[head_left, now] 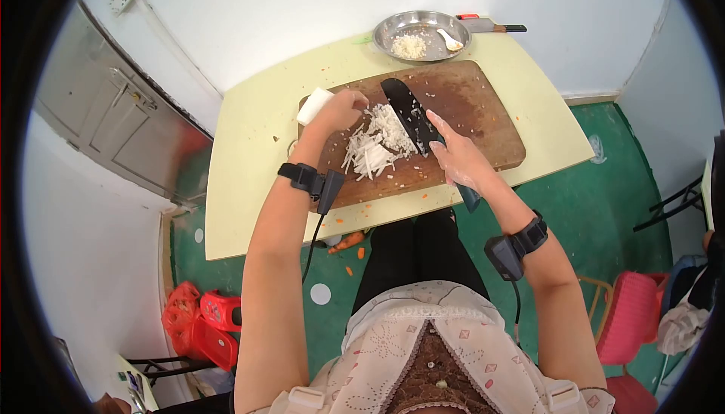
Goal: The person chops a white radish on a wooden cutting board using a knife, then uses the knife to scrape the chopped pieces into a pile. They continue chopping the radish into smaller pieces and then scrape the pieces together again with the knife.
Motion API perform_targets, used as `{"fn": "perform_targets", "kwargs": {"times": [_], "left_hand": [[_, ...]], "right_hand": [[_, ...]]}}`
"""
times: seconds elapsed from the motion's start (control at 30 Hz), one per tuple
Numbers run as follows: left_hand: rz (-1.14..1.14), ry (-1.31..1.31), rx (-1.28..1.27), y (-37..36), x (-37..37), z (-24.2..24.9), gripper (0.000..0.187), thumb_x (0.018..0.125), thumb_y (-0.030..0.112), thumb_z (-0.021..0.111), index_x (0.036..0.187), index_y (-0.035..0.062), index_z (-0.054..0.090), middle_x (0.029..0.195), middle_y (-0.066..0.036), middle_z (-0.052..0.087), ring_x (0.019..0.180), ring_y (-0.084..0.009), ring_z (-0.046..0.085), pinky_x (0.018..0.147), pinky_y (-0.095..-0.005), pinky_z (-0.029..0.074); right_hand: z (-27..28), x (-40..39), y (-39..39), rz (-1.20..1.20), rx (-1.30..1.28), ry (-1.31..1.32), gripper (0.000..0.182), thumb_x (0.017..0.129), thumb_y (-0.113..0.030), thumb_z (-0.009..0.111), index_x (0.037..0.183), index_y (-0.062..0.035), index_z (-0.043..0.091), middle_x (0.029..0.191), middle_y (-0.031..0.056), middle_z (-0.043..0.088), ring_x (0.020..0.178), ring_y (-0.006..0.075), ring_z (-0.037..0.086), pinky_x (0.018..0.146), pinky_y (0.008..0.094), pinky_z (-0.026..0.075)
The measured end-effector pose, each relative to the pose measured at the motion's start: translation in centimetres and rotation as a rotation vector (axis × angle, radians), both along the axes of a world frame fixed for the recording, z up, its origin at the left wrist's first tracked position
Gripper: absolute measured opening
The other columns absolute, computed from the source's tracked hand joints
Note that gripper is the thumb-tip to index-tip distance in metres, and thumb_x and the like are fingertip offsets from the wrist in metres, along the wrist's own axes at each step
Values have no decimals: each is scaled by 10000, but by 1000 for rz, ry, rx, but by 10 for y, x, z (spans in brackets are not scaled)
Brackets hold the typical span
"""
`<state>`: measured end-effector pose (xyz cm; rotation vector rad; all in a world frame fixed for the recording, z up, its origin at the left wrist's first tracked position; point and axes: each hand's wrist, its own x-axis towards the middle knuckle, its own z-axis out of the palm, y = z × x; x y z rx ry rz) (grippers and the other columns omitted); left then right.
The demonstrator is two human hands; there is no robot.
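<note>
My right hand [461,159] grips a black-bladed kitchen knife [406,112] by its dark green handle, with the index finger stretched along the blade's top. The blade rests beside a pile of finely chopped white vegetable [389,128], perhaps radish. Thin white strips [368,156] lie at the near left of that pile. My left hand [346,110] hovers by the pile's left side, fingers loosely bent and slightly apart, nothing visible in them. A large white vegetable chunk [313,106] sits just left of it, on the edge of the wooden cutting board [468,89].
Behind the board stand a steel dish [385,42] with chopped white bits, a white spoon [450,39] and another knife [491,26]. Orange scraps dot the pale yellow table [249,180]. A carrot [347,242] lies on the green floor. Red stools [220,310] stand at left, a pink chair [628,316] at right.
</note>
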<state>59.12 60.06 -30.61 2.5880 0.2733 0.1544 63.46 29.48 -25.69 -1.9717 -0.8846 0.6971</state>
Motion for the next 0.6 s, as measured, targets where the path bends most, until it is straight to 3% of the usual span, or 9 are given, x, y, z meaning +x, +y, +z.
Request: {"fn": "perform_targets", "kwargs": {"times": [0.07, 0.33, 0.47, 0.6], "left_hand": [[-108, -11, 121, -20, -3, 11, 255, 723, 63, 618, 972, 16, 651, 908, -131, 656, 821, -263, 616, 733, -342, 486], [-10, 159, 161, -29, -6, 9, 178, 728, 70, 563, 862, 36, 674, 853, -170, 659, 821, -318, 622, 739, -370, 487], [32, 242, 175, -26, -16, 13, 135, 729, 102, 622, 807, -7, 644, 783, -115, 664, 739, -226, 621, 682, -327, 478], [146, 9, 1, -33, -26, 7, 137, 710, 114, 639, 759, -14, 647, 751, -125, 657, 722, -228, 623, 663, -329, 478]], "right_hand": [[-1, 0, -1, -3, 0, 12, 580, 905, -112, 396, 1449, -153, 200, 598, 157, 535, 424, 229, 518, 506, 378, 477], [1, -4, -7, 40, 18, -35, 575, 895, -117, 404, 1441, -153, 225, 599, 165, 538, 435, 241, 523, 524, 371, 483], [1, -8, -1, 99, -53, -152, 576, 883, -134, 423, 1432, -159, 250, 655, 202, 581, 504, 323, 565, 589, 431, 486], [-11, -10, 9, 127, -136, -359, 569, 881, -168, 439, 1424, -165, 270, 744, 235, 618, 647, 400, 595, 675, 493, 472]]}}
